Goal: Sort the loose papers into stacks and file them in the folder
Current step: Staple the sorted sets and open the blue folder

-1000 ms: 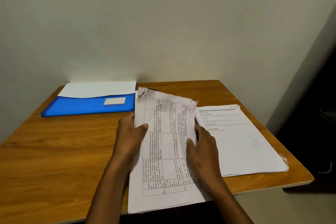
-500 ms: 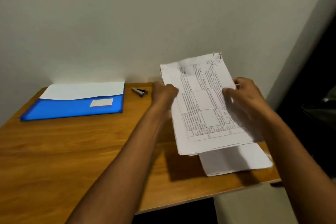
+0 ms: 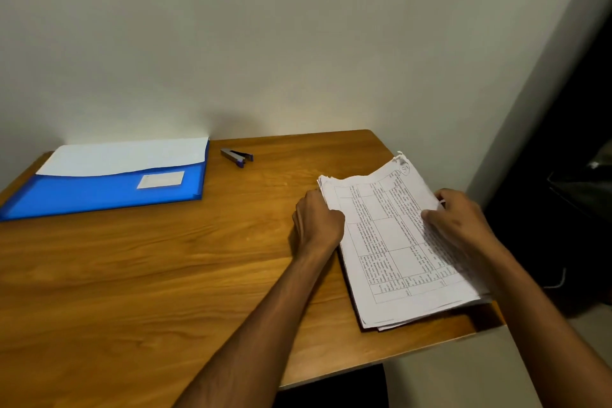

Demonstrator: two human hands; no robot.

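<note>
My left hand (image 3: 318, 221) grips the paper stack's (image 3: 394, 242) left edge. My right hand (image 3: 458, 220) clasps its right edge, at the desk's (image 3: 165, 275) right end.

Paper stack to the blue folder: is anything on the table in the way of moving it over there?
Nothing visible blocks it. The paper stack, gripped by the left hand and right hand, has bare table between it and the blue folder. The stapler lies farther back, just off that line.
</note>
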